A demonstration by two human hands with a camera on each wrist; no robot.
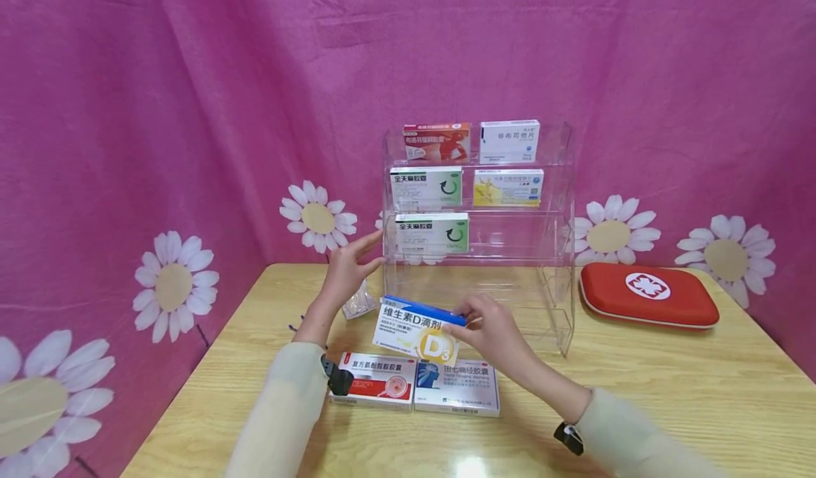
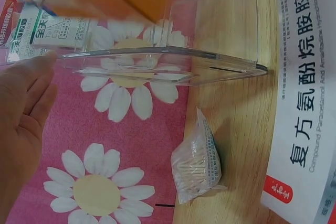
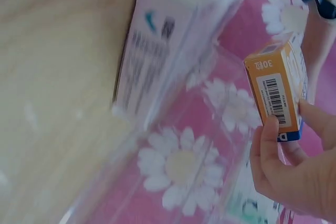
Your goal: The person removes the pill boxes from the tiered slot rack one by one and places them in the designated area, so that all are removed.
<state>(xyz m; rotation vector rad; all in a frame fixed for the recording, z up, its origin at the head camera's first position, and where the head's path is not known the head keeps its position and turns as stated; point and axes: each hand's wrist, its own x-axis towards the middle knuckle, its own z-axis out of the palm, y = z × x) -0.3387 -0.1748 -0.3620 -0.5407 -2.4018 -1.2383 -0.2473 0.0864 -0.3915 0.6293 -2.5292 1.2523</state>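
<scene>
Wooden table (image 1: pixel 637 393), right hand (image 1: pixel 494 333) pinching vitamin box (image 1: pixel 414 331) before clear rack (image 1: pixel 561 251), left hand (image 1: pixel 347 269) spread at rack's left edge.

Two boxes (image 1: pixel 414 386) lie before the rack (image 1: pixel 478 244); case (image 1: pixel 647 295) right.

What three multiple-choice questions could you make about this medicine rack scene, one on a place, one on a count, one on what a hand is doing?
1. Where is the red first-aid case?
A. On the table, right of the clear rack
B. On the top shelf
C. Under the left hand

2. How many boxes stand in the rack?
A. Three
B. Five
C. Seven

3. What does the right hand do?
A. Rests flat on the table
B. Grips the vitamin D3 box
C. Opens the case

Answers: 1 A, it lies beside the rack's right wall; 2 B, two, two and one by tier; 3 B, fingers pinch the box's end.
</scene>
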